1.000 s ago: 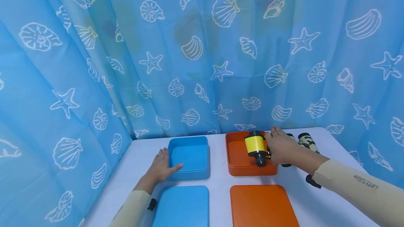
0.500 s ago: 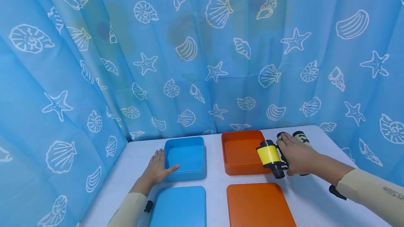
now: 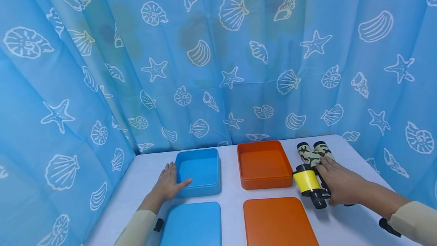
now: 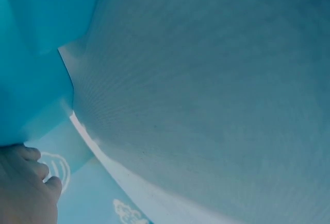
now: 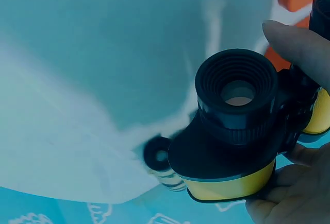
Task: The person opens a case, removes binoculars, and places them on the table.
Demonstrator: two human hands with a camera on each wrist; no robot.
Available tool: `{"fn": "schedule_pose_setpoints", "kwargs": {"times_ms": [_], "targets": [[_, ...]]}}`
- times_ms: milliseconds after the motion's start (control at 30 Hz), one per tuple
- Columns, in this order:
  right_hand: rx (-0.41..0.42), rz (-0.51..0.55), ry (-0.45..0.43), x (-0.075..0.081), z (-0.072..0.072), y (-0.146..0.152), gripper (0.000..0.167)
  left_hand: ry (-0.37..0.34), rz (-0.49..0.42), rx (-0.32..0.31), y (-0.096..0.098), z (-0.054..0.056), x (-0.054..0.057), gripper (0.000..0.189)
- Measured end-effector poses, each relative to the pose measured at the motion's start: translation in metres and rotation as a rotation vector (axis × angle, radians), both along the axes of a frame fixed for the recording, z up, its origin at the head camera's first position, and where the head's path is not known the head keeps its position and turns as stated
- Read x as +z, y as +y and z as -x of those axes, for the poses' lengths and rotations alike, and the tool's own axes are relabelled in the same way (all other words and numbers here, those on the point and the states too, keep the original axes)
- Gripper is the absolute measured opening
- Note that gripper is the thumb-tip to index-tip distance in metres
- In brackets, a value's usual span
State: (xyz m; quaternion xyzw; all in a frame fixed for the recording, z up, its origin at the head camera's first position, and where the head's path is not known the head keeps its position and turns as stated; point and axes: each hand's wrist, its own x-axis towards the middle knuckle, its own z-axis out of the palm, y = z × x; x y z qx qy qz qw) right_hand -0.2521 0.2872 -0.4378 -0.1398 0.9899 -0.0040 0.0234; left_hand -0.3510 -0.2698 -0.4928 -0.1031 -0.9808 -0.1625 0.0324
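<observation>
My right hand (image 3: 343,185) grips a pair of yellow-and-black binoculars (image 3: 307,182) to the right of the orange box. In the right wrist view, the thumb and curled fingers hold the middle of the binoculars (image 5: 229,185), between the two barrels. Behind that hand lies a second pair of binoculars (image 3: 308,156), in camouflage print and partly hidden by it. My left hand (image 3: 166,186) rests against the left side of the blue box (image 3: 201,190), fingers extended and thumb over its front corner. The left wrist view catches the hand (image 4: 26,188) beside the blue box wall (image 4: 31,105).
An orange box (image 3: 264,183) stands uncovered with a bare inside. In front lie a flat blue lid (image 3: 192,223) and a flat orange lid (image 3: 280,221). A white cloth covers the table (image 3: 232,200), and a blue shell-print curtain (image 3: 218,67) hangs behind and at the sides.
The right hand has carried the yellow-and-black binoculars from over the orange box to its right side, nearer the front. The left hand stays at the blue box. The view shifts slightly.
</observation>
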Motion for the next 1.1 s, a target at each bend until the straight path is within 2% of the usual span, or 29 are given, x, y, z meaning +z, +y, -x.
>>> {"fn": "schedule_pose_setpoints", "kwargs": {"times_ms": [300, 533, 833, 1100], "targets": [[-0.041, 0.02, -0.1, -0.02, -0.01, 0.013, 0.109, -0.011, -0.006, -0.001, 0.001, -0.001, 0.001, 0.114], [-0.067, 0.04, -0.18, -0.028, -0.018, 0.019, 0.115, -0.007, -0.009, -0.003, 0.002, -0.002, 0.002, 0.116], [-0.074, 0.057, -0.216, -0.037, -0.024, 0.03, 0.112, 0.0, -0.024, -0.01, 0.001, -0.004, 0.004, 0.114], [-0.05, 0.072, -0.244, -0.038, -0.029, 0.037, 0.113, -0.005, -0.025, -0.005, 0.002, -0.006, 0.004, 0.115]]}}
